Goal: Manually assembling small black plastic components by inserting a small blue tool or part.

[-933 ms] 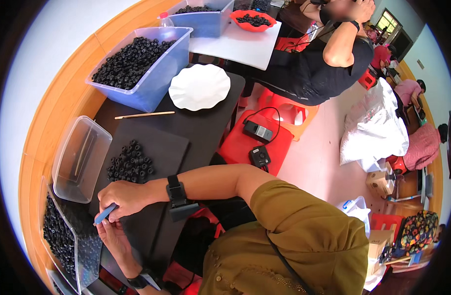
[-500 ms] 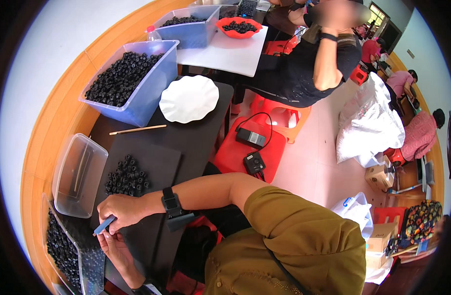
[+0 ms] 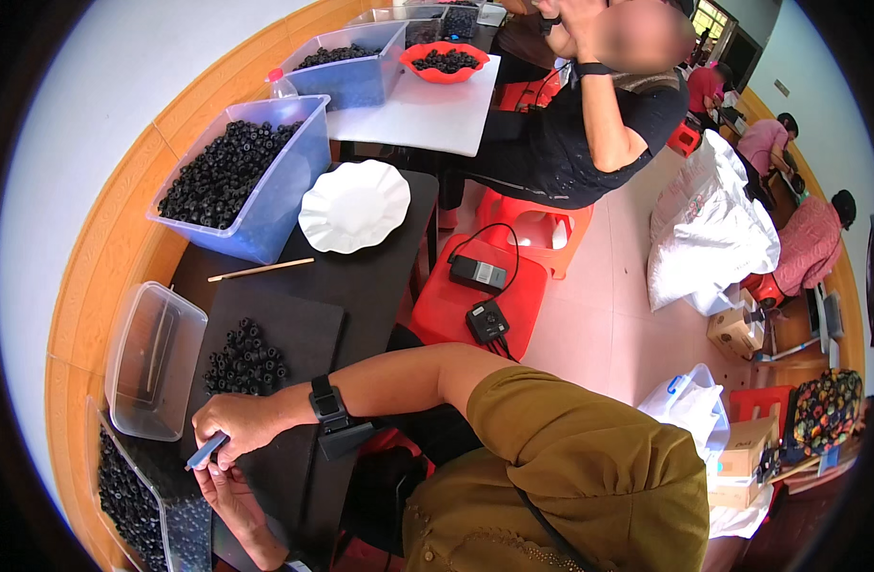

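My right hand, with a black watch on its wrist, reaches across to the left and grips a small blue-grey tool. Its tip pokes out over the near left edge of the black mat. My left hand lies just below it, fingers stretched up toward the tool; whether it holds a piece is hidden. A pile of small black ring-shaped pieces lies on the mat just above my right hand.
An empty clear tub and a clear bin of black pieces stand at the left. Farther back are a blue bin of pieces, a white plate and a wooden stick. A red stool carries black devices; another person sits beyond.
My head has tilted, so the whole scene sits lower and closer. My right hand keeps the tool and stays by the left hand at the mat's near corner.
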